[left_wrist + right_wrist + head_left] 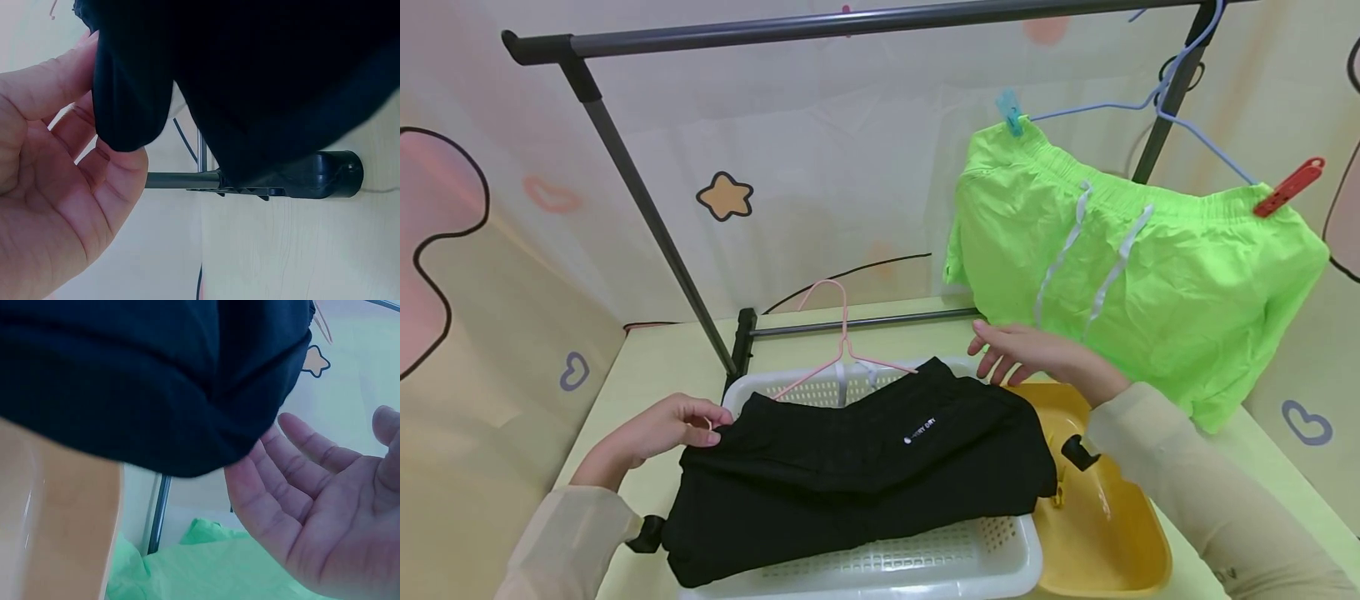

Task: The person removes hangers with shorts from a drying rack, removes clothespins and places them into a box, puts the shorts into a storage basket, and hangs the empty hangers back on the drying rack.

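Black shorts (850, 467) with a small white print hang spread out over a white basket (970, 554). A pink hanger (844, 333) rises from behind their waistband. My left hand (658, 433) pinches the waistband's left corner between thumb and fingers; the left wrist view shows the black cloth (134, 94) in that grip. At the other end, my right hand (1026, 354) is just beyond the waistband with its fingers loosely extended. In the right wrist view its fingertips (240, 478) come right at the edge of the black cloth, the thumb held apart.
Bright green shorts (1135, 267) hang at the right on a blue hanger (1157, 100), clipped by a blue clothespin (1011, 112) and a red clothespin (1290, 187). A dark rack rail (850, 23) spans the top. A yellow basin (1120, 517) stands beside the basket.
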`<state>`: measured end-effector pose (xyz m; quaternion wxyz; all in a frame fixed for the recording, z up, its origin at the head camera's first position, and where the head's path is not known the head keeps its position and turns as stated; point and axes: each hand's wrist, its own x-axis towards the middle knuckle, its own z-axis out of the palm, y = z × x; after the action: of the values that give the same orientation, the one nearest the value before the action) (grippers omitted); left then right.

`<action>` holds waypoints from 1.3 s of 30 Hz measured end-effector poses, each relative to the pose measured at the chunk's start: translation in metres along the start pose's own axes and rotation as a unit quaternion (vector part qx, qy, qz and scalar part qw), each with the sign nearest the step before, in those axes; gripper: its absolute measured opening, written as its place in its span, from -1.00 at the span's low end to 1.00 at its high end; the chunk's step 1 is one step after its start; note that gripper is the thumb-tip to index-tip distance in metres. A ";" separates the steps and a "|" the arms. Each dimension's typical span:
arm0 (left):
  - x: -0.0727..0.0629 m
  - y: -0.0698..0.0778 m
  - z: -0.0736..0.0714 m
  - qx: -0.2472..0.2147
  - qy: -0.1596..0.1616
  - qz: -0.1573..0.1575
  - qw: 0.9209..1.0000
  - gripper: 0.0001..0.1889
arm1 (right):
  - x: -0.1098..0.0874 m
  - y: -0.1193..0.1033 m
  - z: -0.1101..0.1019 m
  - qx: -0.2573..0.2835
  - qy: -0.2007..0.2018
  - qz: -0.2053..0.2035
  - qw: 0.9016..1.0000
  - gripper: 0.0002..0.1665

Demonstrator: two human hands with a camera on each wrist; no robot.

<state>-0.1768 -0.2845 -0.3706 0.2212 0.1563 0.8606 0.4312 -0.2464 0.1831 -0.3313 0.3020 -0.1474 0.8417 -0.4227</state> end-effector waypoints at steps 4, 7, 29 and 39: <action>0.000 0.000 0.000 -0.002 0.000 0.002 1.000 -0.65 | 0.006 -0.002 0.002 0.006 -0.011 -0.005 1.000 -0.25; 0.000 0.000 0.000 -0.004 -0.001 0.002 1.000 -0.65 | 0.010 -0.003 0.003 0.013 -0.023 -0.007 1.000 -0.22; -0.001 -0.003 0.001 -0.016 0.007 -0.002 1.000 -0.67 | 0.035 -0.009 0.014 0.100 -0.105 0.002 0.990 -0.39; -0.002 -0.002 0.002 -0.012 0.012 0.004 1.000 -0.68 | 0.040 -0.007 0.020 0.113 -0.150 -0.035 0.982 -0.40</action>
<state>-0.1744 -0.2857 -0.3728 0.2111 0.1520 0.8573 0.4442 -0.2646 0.1458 -0.3503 0.4244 -0.2030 0.7280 -0.4986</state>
